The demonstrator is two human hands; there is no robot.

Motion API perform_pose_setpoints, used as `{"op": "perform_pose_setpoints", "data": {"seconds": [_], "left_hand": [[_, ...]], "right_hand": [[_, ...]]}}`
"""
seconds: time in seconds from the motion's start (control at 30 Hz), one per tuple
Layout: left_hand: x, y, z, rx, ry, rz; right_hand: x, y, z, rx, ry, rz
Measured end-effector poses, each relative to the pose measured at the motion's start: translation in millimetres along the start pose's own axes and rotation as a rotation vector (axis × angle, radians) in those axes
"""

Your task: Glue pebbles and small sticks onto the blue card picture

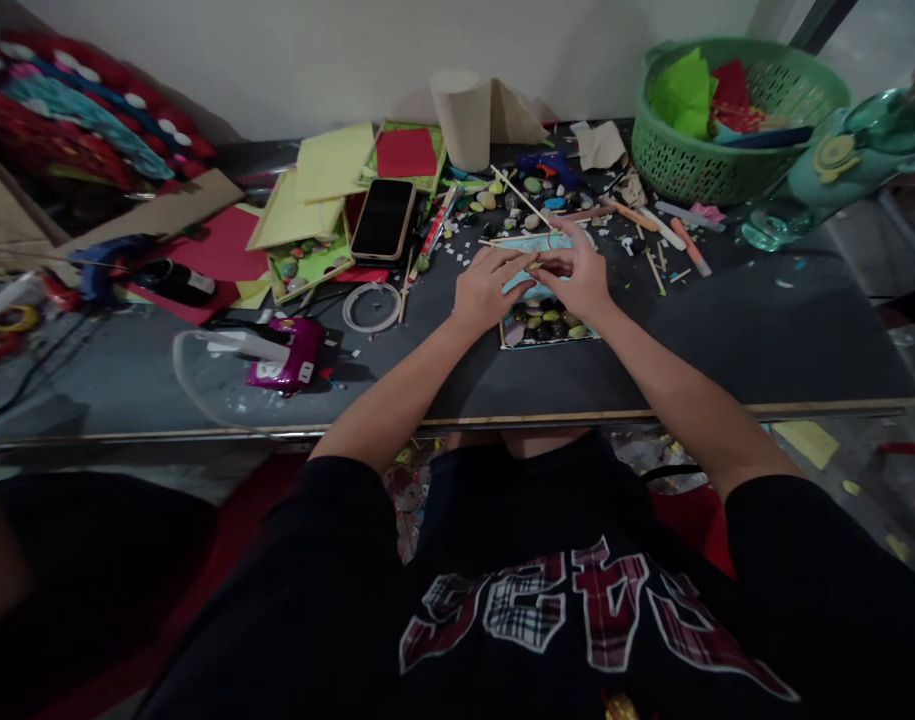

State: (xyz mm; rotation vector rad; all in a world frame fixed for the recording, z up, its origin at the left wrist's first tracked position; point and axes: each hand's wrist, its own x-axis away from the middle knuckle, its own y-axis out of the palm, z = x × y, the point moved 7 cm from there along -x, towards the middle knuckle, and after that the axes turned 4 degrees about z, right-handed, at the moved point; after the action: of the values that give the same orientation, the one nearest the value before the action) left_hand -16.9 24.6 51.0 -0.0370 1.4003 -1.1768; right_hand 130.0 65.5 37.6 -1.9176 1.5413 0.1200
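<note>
My left hand (pixel 491 287) and my right hand (pixel 579 275) meet over a light-blue panel (pixel 513 243) framed with thin sticks. Between their fingertips is a small yellowish pebble (pixel 533 267), partly covered by the fingers. Both hands are closed in a pinch around it. Dark, yellow-green and pale pebbles (pixel 551 322) fill the near part of the panel, just below my hands. The panel's middle is mostly hidden behind my fingers. A thin stick (pixel 521 197) lies slanted at the panel's far side.
Loose pebbles (pixel 532 185) and paper scraps litter the back. Left are a phone (pixel 384 222), a tape roll (pixel 371 307), a purple glue gun (pixel 288 355) and a dark bottle (pixel 173 283). A green basket (pixel 689 165) and a clear bottle (pixel 817 190) stand right. Another person (pixel 67 580) sits left.
</note>
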Motion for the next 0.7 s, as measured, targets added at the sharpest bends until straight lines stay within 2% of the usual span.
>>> {"op": "perform_pose_setpoints", "data": {"seconds": [0.17, 0.27, 0.33, 0.47, 0.53, 0.7], "left_hand": [[0, 4.5, -2, -0.003, 0.018, 0.021], [-5, 7.1, -2, 0.089, -0.019, 0.061], [-9, 10.8, -5, 0.209, -0.113, 0.094], [-8, 27.1, -20, 0.462, -0.429, 0.113], [-5, 33.6, -20, 0.534, -0.491, 0.087], [0, 34.8, -20, 0.6, -0.512, 0.059]], "right_hand": [[1, 0, 3, -0.036, 0.038, 0.001], [-1, -5, 8, -0.026, 0.037, 0.017], [-5, -13, 14, -0.038, 0.032, 0.077], [-14, -32, 23, -0.051, 0.039, 0.193], [-15, -38, 17, -0.03, 0.017, 0.198], [-10, -37, -21, 0.051, -0.109, 0.11]]}}
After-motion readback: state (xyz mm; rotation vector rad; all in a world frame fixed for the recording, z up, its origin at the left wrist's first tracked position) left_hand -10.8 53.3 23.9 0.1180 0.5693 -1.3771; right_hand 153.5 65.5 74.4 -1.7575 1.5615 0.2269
